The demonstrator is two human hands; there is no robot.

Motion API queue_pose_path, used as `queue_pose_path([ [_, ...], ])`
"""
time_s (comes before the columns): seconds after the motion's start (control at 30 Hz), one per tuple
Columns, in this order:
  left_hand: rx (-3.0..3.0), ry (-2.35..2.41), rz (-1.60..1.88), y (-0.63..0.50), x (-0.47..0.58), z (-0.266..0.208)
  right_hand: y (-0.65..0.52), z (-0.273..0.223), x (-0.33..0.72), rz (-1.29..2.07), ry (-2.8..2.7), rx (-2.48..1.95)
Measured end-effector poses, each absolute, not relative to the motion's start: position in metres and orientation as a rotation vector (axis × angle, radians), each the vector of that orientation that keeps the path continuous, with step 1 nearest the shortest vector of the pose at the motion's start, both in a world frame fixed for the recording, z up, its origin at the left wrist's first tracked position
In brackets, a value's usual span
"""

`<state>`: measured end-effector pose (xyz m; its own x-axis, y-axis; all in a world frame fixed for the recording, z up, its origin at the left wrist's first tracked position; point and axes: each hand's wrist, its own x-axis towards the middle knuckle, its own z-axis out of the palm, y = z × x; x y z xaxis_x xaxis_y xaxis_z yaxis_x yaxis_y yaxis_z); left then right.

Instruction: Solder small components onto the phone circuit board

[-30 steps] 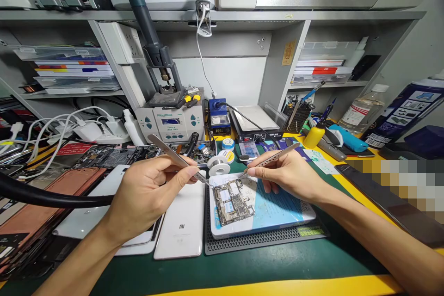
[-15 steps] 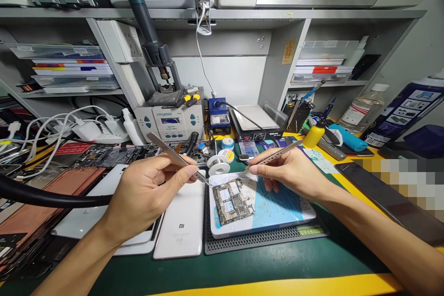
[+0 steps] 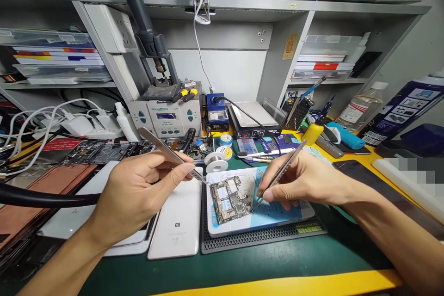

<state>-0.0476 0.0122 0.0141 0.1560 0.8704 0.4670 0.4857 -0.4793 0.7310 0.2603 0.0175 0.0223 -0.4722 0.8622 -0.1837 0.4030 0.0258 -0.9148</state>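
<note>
My left hand (image 3: 149, 189) pinches a pair of metal tweezers (image 3: 161, 145), whose tips reach the upper left corner of a phone circuit board (image 3: 239, 206). Whether those tips touch the board I cannot tell. The board lies flat on a white and blue box (image 3: 274, 219), which rests on a grey honeycomb mat (image 3: 239, 244). In my right hand (image 3: 298, 182) is a second pair of tweezers (image 3: 287, 164), held like a pen. Its tips point down beside the right edge of the board, over the box.
A white phone (image 3: 175, 236) lies left of the mat. Behind the box stand a solder spool (image 3: 216, 166), a soldering station (image 3: 166, 118) and a small hot plate (image 3: 256, 118). A black hose (image 3: 48, 197) crosses at left; a dark phone (image 3: 367, 185) lies at right.
My right hand has moved down and nearer, bringing its tweezers from the board's top edge to its right side, now held steeper. The left hand keeps its place at the board's upper left corner.
</note>
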Motion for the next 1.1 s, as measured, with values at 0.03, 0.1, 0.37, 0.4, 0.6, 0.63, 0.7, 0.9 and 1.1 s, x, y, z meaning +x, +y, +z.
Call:
queue_pose_path([
  [0.03,2.028,1.297,1.265,0.0120,-0.0472,0.0144,0.0178,0.0226,0.2610,1.447,-1.887,-1.279],
  [0.1,2.027,1.314,1.267,0.0111,-0.0458,0.0150,0.0185,0.0232,0.2619,1.471,-1.876,-1.279],
  [0.37,1.998,1.360,1.287,0.0093,-0.0438,0.0148,0.0189,0.0212,0.2608,1.500,-1.889,-1.292],
  [0.4,2.007,1.356,1.281,0.0097,-0.0445,0.0145,0.0190,0.0207,0.2610,1.503,-1.885,-1.289],
  [0.6,2.072,1.338,1.264,0.0121,-0.0476,0.0138,0.0206,0.0194,0.2619,1.508,-1.883,-1.268],
  [0.63,2.080,1.333,1.270,0.0122,-0.0477,0.0137,0.0207,0.0194,0.2619,1.513,-1.883,-1.264],
  [0.7,2.092,1.317,1.278,0.0124,-0.0477,0.0134,0.0205,0.0192,0.2618,1.528,-1.882,-1.256],
  [0.9,2.103,1.303,1.286,0.0124,-0.0472,0.0134,0.0203,0.0187,0.2623,1.540,-1.869,-1.231],
  [1.1,2.098,1.301,1.288,0.0125,-0.0477,0.0139,0.0215,0.0192,0.2615,1.536,-1.873,-1.227],
])
